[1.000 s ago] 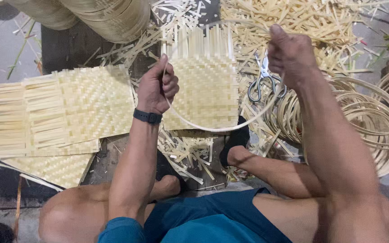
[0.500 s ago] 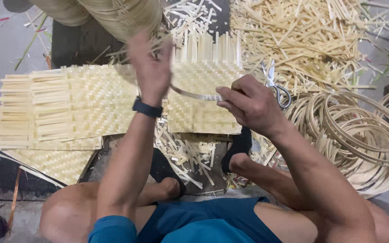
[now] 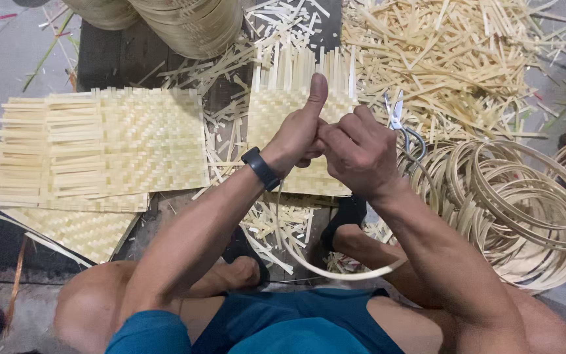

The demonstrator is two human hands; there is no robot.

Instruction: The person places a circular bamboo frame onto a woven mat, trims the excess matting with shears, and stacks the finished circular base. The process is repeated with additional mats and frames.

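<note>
A thin bamboo strip point(image 3: 335, 271) is bent into a loop that hangs down from the two hands toward the person's lap, its lower curve passing over the knees and the blue shorts point(image 3: 296, 321). The ends of the strip meet up between the hands, which are pressed close together above a small woven mat point(image 3: 276, 115). The left hand point(image 3: 299, 134) is closed on the strip with its thumb sticking straight up, and it wears a black watch point(image 3: 261, 168) at the wrist. The right hand point(image 3: 358, 151) is curled into a fist, fingers touching the left hand, pinching the strip where the ends cross; the exact joint is hidden by the fingers. Just beside the right hand, a pair of scissors point(image 3: 401, 128) lies on the work board. To the right is a heap of bamboo rings point(image 3: 519, 203), and above them a pile of loose bamboo offcuts point(image 3: 453, 59). To the left lie larger woven mats point(image 3: 106, 141) stacked on one another, with round woven baskets point(image 3: 185, 23) at the top edge
</note>
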